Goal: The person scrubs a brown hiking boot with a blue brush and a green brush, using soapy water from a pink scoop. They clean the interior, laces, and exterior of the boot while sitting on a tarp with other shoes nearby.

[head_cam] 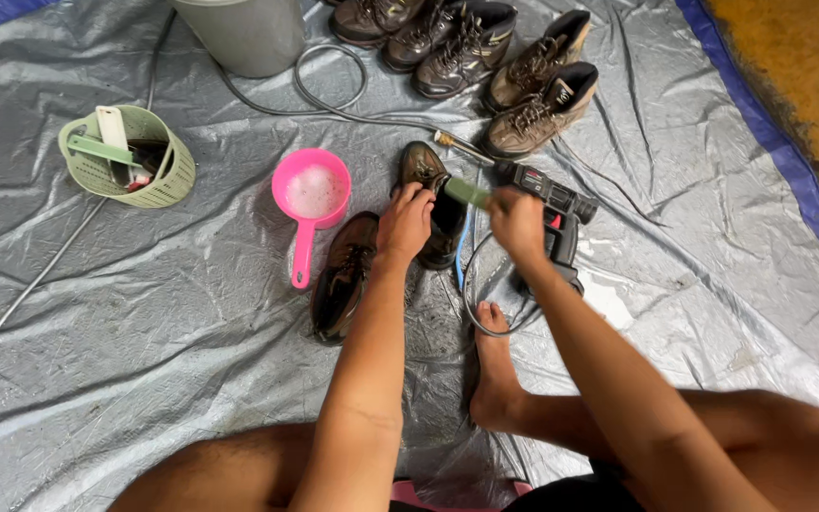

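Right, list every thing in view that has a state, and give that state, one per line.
left hand: gripping the upright boot
right hand: shut on a green brush, held against that boot
second boot: lying on its side on the tarp
pink ladle: holds foamy water
green basket: upright, brushes inside
spray gun: lying on the tarp, hose attached
boots at the top: upright, in a row

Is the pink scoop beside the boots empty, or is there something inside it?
Not empty. The pink scoop lies upright on the grey tarp, and its bowl holds whitish foam, likely soapy water. How deep it is, I cannot tell.
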